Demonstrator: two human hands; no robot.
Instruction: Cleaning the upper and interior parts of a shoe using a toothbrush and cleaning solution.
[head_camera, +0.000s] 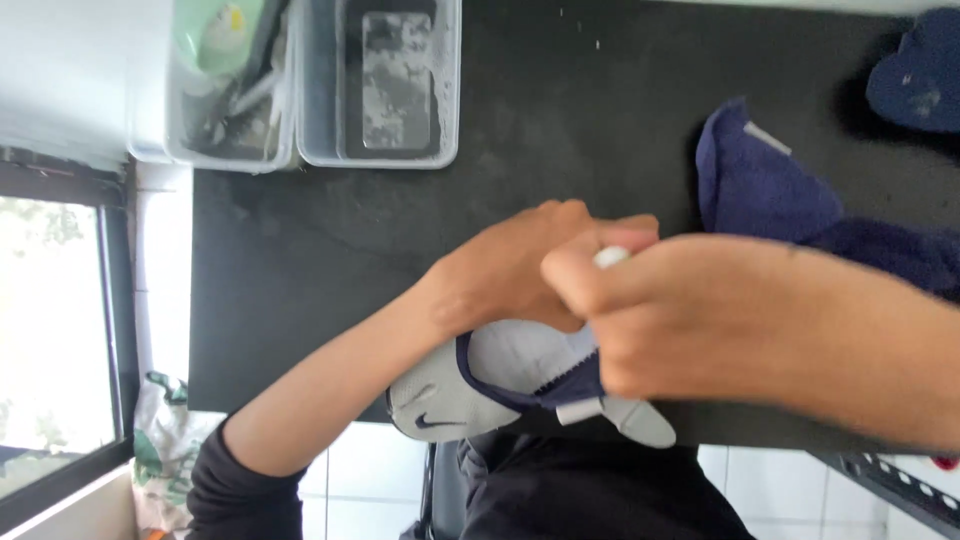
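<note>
Under both hands lies a big black surface (330, 260), and everything else sits on it or near it. Two clear plastic boxes (380, 90) stand at the far edge of the surface, well away from the hands. A dark blue cloth (770, 195) lies on the surface too, just past the right hand.

At the near edge of the surface is a grey shoe (480, 385) with a dark blue rim around its opening. Its long side runs along that near edge, left to right. The shoe sits right below the two hands, closer to the person's body than they are.

The left hand (505, 270) comes in from the near left side and is closed around something on top of the shoe, at the opening. I cannot tell just what its fingers pinch. The right hand (650, 320) is blurry. It is closed in a fist around a small white thing (611, 257) that pokes out of the top, and it touches the left hand. Both hands are over the shoe, and the left one covers more of it.
</note>
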